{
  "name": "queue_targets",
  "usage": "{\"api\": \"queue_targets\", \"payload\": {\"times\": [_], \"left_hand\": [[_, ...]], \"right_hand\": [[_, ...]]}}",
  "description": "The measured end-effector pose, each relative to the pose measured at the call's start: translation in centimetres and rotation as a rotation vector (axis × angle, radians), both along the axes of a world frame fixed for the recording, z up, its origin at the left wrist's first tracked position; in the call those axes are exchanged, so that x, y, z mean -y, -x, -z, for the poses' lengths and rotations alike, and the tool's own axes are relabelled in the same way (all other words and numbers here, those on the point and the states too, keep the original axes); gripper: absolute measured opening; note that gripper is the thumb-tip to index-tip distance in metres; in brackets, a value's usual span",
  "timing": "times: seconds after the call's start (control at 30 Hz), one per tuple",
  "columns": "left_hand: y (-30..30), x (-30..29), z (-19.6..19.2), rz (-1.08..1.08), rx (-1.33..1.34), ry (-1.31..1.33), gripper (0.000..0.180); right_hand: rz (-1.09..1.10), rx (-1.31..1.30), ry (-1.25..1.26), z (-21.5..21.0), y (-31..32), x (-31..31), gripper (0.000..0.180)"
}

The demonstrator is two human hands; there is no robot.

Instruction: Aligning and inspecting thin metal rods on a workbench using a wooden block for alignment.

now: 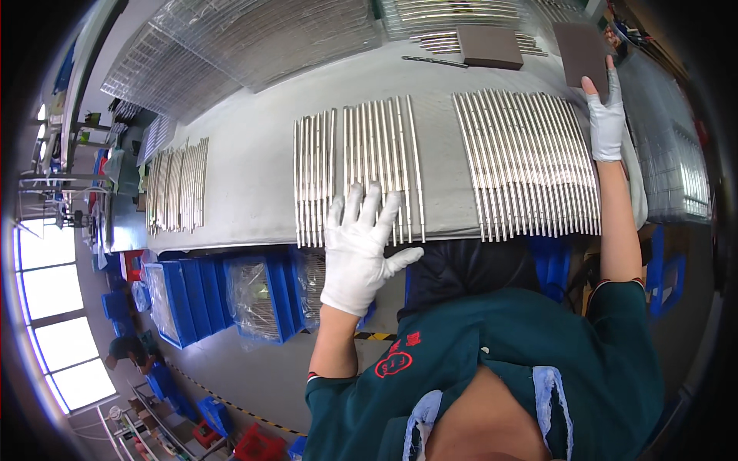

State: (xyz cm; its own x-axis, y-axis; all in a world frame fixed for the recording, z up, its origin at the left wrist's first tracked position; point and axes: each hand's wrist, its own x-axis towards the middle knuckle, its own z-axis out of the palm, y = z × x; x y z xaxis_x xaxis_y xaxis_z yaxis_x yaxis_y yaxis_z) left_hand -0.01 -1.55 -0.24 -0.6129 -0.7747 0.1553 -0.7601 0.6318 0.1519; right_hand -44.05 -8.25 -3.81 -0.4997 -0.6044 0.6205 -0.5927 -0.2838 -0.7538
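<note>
Brown block (576, 55) apparently in right hand (607, 121).

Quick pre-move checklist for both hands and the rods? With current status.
1. Left hand spread open over the middle rods' near ends: ok.
2. Right hand at the brown block: ok.
3. Its grip firm: cannot tell.
4. Right hand's fingertips all covered: not ok, thumb tip bare.
5. Middle rods free of gaps: not ok, gaps show.
6. Right-side rods side by side: ok.
</note>
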Motion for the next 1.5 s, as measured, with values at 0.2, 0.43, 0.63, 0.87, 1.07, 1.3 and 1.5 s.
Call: {"api": "queue_targets", "payload": {"times": [0.2,0.43,0.63,0.87,1.07,1.3,1.5], "left_hand": [[2.0,0.7,-0.9,0.093,-0.014,0.017,0.095],[3.3,1.3,-1.5,0.120,0.067,-0.062,0.097],[4.7,1.1,-0.9,0.103,0.078,0.054,0.101],[9.2,0.6,1.6,0.189,-0.059,0.031,0.113],[10.3,0.4,1.8,0.159,-0.165,0.040,0.117],[10.3,0.4,1.3,0.156,-0.168,0.031,0.095],[10.1,0.4,1.5,0.157,-0.202,0.027,0.090]], "right_hand": [[-0.003,-0.075,-0.007,0.9,0.8,0.5,0.064],[-0.123,0.121,0.012,1.0,0.8,-0.1,0.065],[-0.106,0.023,0.010,0.5,0.1,-0.5,0.067],[-0.118,-0.178,-0.061,-0.5,-1.3,-0.6,0.069],[-0.196,-0.048,-0.164,-1.2,-2.5,-1.1,0.070],[-0.480,-0.042,-0.427,-3.4,-3.4,-2.5,0.065],[-0.830,0.030,-0.640,-6.7,-2.5,-4.2,0.056]]}}
